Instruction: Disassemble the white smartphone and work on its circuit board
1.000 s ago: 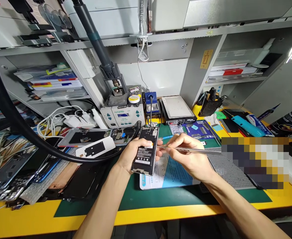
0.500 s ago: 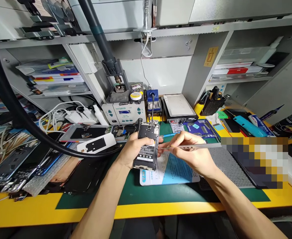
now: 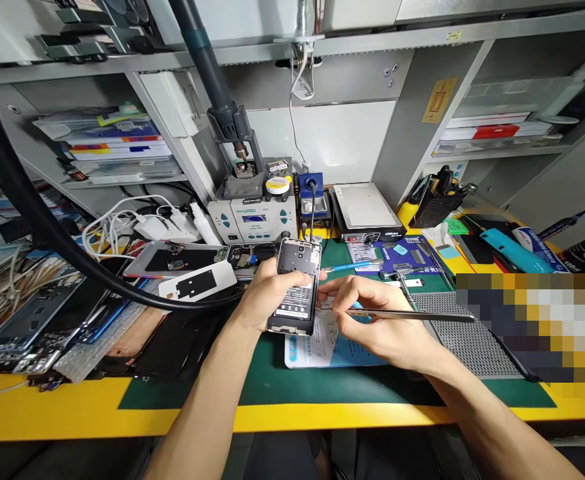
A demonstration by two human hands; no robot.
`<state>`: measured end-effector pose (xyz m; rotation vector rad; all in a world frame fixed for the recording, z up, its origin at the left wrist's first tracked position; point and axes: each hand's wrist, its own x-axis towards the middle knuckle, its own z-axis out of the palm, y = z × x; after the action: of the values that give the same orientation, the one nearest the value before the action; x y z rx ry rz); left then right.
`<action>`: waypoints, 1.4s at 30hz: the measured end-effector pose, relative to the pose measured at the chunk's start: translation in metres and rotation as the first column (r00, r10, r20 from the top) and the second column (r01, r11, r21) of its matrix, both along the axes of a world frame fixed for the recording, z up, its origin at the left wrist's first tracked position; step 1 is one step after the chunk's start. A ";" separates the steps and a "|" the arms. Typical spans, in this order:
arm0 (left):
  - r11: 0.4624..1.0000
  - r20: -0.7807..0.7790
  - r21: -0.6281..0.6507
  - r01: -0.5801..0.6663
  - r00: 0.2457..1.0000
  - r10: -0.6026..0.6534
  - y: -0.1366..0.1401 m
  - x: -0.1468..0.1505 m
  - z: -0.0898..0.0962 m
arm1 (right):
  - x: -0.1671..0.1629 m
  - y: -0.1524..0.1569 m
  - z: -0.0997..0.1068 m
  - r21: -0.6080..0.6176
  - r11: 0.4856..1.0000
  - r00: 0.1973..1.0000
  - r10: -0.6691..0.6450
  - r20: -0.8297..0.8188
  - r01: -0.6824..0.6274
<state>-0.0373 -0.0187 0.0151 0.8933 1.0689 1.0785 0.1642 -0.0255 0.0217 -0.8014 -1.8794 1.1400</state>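
Observation:
My left hand (image 3: 264, 293) grips an opened phone (image 3: 300, 257) with its back cover off. The thumb lies across the phone's inside, over the top of the black battery (image 3: 292, 303). In my right hand (image 3: 377, 323) is a slim metal pry tool (image 3: 422, 316), pinched between thumb and fingers. Its thin tip points at the phone's right side edge; whether it touches is too small to tell. Beneath both hands lies a white and blue printed card (image 3: 317, 350) on the green mat (image 3: 262, 387).
A black hose (image 3: 97, 277) arcs across the left side, reaching close to my left hand. Phone parts (image 3: 32, 320) crowd the left. Behind stand a hot-air station (image 3: 252, 220) and a soldering stand (image 3: 312, 193). A perforated pad (image 3: 462, 333) and a blue-handled tool (image 3: 347, 265) lie right.
The pry tool has rolled and tilted in my right hand, its rear end now lower and edge-on. The phone stays in my left hand. The view has shifted slightly.

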 end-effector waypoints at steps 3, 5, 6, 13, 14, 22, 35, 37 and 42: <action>1.000 0.034 -0.017 -0.013 0.999 0.014 0.001 0.000 -0.002 | 0.000 0.001 -0.002 0.018 1.000 1.000 0.008 -0.011 -0.007; 0.999 0.064 -0.028 -0.028 0.997 0.030 0.002 -0.001 -0.003 | 0.000 0.001 -0.003 0.038 0.999 1.000 0.020 -0.023 -0.019; 0.999 0.077 -0.036 -0.029 0.997 0.032 0.002 -0.001 -0.003 | 0.000 0.001 -0.004 0.047 0.999 0.999 0.025 -0.028 -0.024; 0.995 0.142 -0.095 0.042 0.989 -0.028 0.003 -0.004 -0.001 | 0.002 0.002 -0.003 0.044 0.996 0.993 0.079 -0.084 -0.076; 0.994 0.149 -0.100 0.052 0.988 -0.036 0.003 -0.005 -0.001 | 0.002 0.003 -0.003 0.038 0.996 0.991 0.082 -0.103 -0.079; 0.997 0.149 -0.072 -0.004 0.989 0.015 0.001 -0.004 0.002 | 0.002 0.001 0.001 0.057 0.994 0.982 0.101 -0.161 -0.093; 0.993 -0.029 0.016 -0.116 0.993 0.116 -0.004 -0.004 0.009 | -0.005 -0.012 -0.005 -0.148 0.989 0.999 0.020 0.044 -0.013; 0.992 -0.050 0.031 -0.120 0.991 0.122 -0.005 -0.003 0.009 | -0.007 -0.012 -0.007 -0.160 0.987 0.999 0.003 0.044 0.004; 0.990 -0.085 0.070 -0.123 0.988 0.128 -0.006 -0.001 0.009 | -0.008 -0.011 -0.011 -0.147 0.989 0.998 -0.010 0.057 0.019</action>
<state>-0.0384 -0.0250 0.0245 0.9429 1.1828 1.1924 0.1559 -0.0362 0.0107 -0.9366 -1.8481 1.2706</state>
